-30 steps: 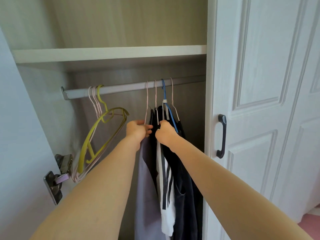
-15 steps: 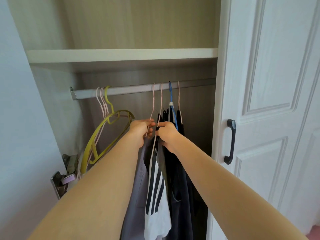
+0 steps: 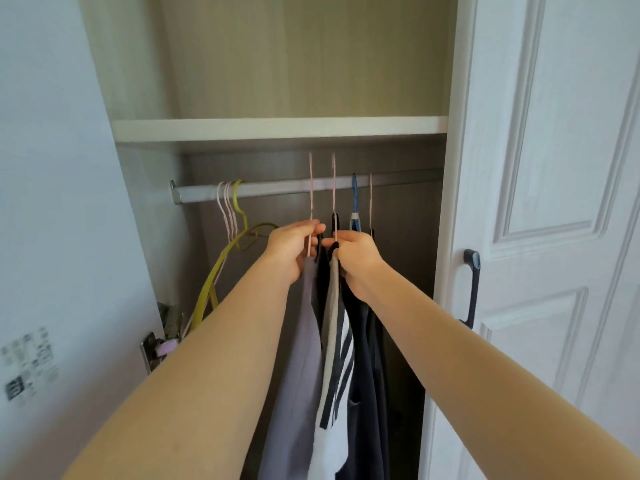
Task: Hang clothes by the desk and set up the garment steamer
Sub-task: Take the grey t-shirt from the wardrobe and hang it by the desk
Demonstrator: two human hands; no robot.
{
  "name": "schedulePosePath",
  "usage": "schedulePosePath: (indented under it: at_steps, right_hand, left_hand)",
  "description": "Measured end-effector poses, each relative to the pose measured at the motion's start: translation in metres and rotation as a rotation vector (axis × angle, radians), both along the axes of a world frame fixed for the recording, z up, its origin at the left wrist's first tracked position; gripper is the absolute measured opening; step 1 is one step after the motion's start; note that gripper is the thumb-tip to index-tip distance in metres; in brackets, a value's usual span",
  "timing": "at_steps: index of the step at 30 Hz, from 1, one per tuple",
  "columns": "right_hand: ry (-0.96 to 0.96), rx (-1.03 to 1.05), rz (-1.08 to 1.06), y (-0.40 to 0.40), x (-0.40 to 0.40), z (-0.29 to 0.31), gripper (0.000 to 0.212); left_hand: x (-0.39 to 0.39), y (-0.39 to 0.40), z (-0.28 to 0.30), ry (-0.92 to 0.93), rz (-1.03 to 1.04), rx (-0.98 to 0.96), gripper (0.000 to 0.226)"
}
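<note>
Lifted since a second ago: two pink hangers, hooks now above the rail point(image 3: 277, 188) instead of over it. Left hand point(image 3: 294, 247) pinching the neck of the left pink hanger point(image 3: 311, 188), which carries the lilac garment point(image 3: 301, 358). Right hand point(image 3: 353, 258) clenched round the neck of the second pink hanger point(image 3: 334, 185), which carries the striped white garment point(image 3: 337, 393). Both garments hanging at 6 o'clock from the hands, touching the dark clothes point(image 3: 367, 358) at 3 o'clock. Blue hanger point(image 3: 354, 199) and one more pink hook at 3 o'clock on the rail. Empty yellow hanger point(image 3: 221, 268) and pale hangers at 9 o'clock on the rail. Steamer and surface not in view.

Risks, judged: hooks catching under the shelf point(image 3: 277, 128) at 12 o'clock if raised further; striped garment snagging on the dark clothes during withdrawal; garment sliding off a tilted wire hanger.
</note>
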State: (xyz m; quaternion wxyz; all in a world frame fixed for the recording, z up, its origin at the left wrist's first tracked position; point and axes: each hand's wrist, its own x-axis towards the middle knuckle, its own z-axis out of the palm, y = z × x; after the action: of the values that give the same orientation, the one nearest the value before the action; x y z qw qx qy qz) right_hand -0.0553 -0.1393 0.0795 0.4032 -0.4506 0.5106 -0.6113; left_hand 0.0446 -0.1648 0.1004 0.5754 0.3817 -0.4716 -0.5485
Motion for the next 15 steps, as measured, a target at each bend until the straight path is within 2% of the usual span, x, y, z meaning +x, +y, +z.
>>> schedulePosePath:
  at_steps: [11,15]
  right_hand:
    - [-0.07,0.097,0.004,0.092,-0.01,0.001,0.022]
    - [-0.056,0.109,-0.004,0.133,-0.015,-0.008,0.017]
  left_hand:
    - [0.003,0.072,-0.026,0.281,0.02,0.143,0.007]
    - [0.0,0.118,-0.04,0.34,-0.057,0.136,0.013]
